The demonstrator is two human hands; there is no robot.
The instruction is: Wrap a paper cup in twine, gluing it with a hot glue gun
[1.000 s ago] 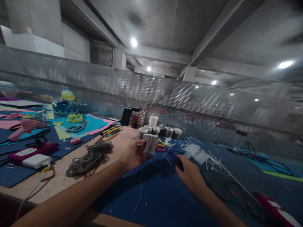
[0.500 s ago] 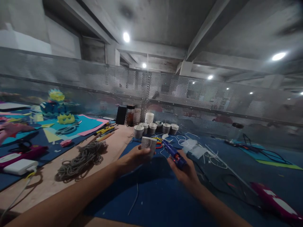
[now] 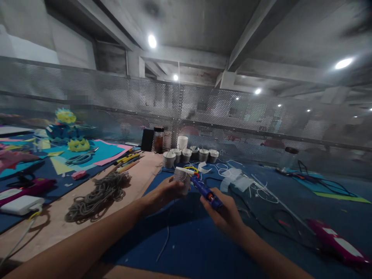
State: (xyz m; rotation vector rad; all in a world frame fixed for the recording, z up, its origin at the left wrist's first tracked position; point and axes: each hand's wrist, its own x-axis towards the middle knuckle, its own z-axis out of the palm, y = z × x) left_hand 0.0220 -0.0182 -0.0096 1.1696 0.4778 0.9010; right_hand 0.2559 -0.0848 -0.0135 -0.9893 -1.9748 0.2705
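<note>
My left hand is wrapped round a small grey-white cup, held tilted above the blue mat. Closed round a blue glue gun is my right hand. The gun's nozzle points up and left, close to the cup's right side; whether they touch I cannot tell. Behind the cup stands a row of similar small cups with thin cords over them, and a white cup stack. A thin grey cord lies on the mat below my left hand.
A bundle of grey cord lies on the left board. Scissors rest on coloured paper. A magenta power strip lies at right, with a dark cable running toward it. Scraps of clear plastic and white string lie behind my right hand.
My right hand has brought the glue gun leftward, its nozzle now close to the cup. My left hand has tilted the cup a little. The view has shifted slightly.
</note>
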